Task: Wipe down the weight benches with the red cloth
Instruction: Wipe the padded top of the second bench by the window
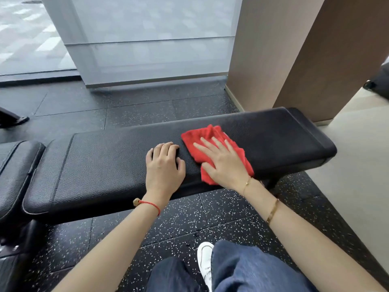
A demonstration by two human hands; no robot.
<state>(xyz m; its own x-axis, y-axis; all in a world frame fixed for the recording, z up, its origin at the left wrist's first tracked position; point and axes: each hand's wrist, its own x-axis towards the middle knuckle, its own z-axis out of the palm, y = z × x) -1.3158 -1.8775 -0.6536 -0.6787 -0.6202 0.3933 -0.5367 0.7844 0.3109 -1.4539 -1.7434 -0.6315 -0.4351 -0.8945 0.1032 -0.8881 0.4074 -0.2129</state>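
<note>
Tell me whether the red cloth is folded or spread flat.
Folded: the red cloth shows overlapping layers under the right hand.

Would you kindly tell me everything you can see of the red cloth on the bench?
The red cloth is a bright red, soft, fuzzy-looking fabric, like microfibre, loosely folded and rumpled rather than spread smooth. It lies flat on top of the black padded bench, toward its right half, with one corner hanging slightly over the near edge. The right hand presses on it with straight, spread fingers, covering its middle. The left hand rests on the pad just beside it, not touching it.
</note>
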